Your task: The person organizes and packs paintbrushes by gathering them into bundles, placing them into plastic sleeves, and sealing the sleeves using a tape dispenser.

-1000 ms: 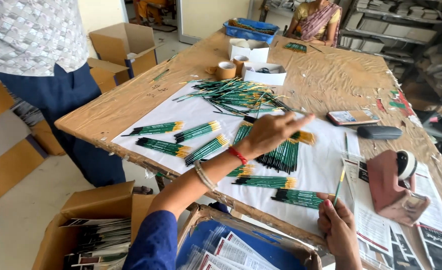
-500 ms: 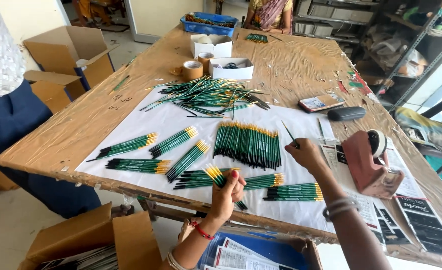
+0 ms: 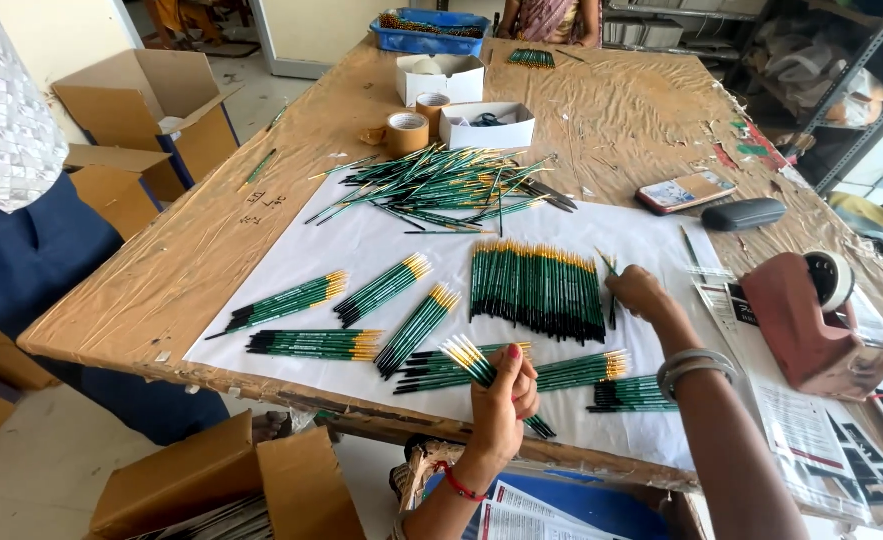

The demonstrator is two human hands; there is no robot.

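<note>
There is one view only, from a camera worn on the person's head, so no second view shares the scene. It looks forward and steeply down from the near long edge of the table (image 3: 212, 270), close enough that the person's own left hand (image 3: 502, 395) and right hand (image 3: 642, 295) reach in from the bottom of the frame. The white sheet (image 3: 382, 250) fills the middle ground, squarely ahead. The far end of the table, with a blue tray (image 3: 432, 30), sits at the top edge. To the left the view takes in cardboard boxes (image 3: 152, 100) on the floor; to the right, a tape dispenser (image 3: 812, 320) lies near the lens.
</note>
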